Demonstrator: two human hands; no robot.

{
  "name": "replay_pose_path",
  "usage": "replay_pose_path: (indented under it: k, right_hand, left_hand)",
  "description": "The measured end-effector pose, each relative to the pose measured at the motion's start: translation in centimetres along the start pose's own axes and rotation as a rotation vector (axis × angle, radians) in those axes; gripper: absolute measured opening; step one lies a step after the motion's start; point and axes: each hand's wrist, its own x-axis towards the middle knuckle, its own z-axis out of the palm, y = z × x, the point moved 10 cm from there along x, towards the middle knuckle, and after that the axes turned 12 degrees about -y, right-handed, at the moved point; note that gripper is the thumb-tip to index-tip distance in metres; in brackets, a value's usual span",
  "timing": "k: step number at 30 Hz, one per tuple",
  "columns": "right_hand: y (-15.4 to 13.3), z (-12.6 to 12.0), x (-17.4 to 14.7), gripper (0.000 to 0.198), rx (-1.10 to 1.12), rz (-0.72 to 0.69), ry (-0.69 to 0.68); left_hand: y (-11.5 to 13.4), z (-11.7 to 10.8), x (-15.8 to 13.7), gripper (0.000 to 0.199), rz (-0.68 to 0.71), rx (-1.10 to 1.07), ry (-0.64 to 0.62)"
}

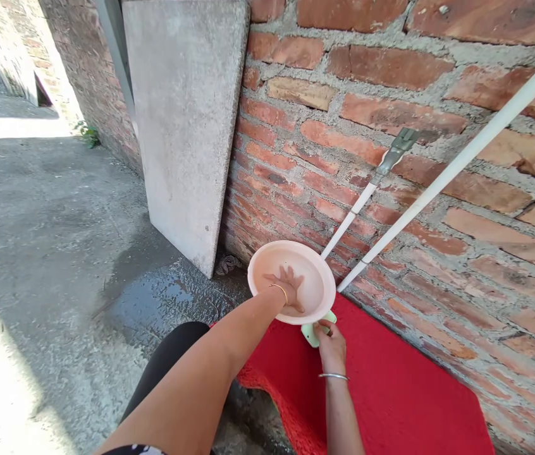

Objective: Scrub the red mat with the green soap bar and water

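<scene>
A pale pink basin (pixel 313 284) rests at the far end of a red mat (pixel 391 373) and seems to hold shallow water. My left hand (pixel 287 289), with a thin gold bracelet at the wrist, reaches down inside the basin, its fingers spread. Just under the basin's near rim, my right hand (pixel 332 344) pinches a light green object (pixel 312 337) between thumb and fingers. That object is partly hidden by the basin and my fingers, so I cannot tell its kind. A silver bangle circles my right wrist.
Along the right runs a brick wall (pixel 296 136). Against it lean a grey slab (pixel 184 120) and two white poles (pixel 442 180), the shorter one with a grey-green top. Wet concrete (pixel 158 300) lies left of the basin, near a dark crumpled thing (pixel 227 265).
</scene>
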Motion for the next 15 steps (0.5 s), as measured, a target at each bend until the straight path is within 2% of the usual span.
replay_pose_path:
  k: [5,9,12,15]
  right_hand:
    - [-0.1,-0.2,1.1,0.03,-0.033,0.097,-0.041]
    - [0.2,-0.9,1.4,0.024,-0.041,0.11,-0.084]
    - [0.7,-1.1,0.9,0.026,-0.026,0.096,-0.089]
    - [1.7,-1.2,-0.3,0.039,0.02,0.073,-0.094]
  left_hand:
    - [-0.1,-0.2,-0.2,0.136,0.006,-0.017,0.018]
    - [-0.4,-0.3,0.1,0.14,0.016,-0.095,0.039]
    - [-0.5,-0.1,0.5,0.142,0.005,-0.084,0.036]
    - [-0.4,-0.1,0.8,0.137,0.024,-0.098,0.052]
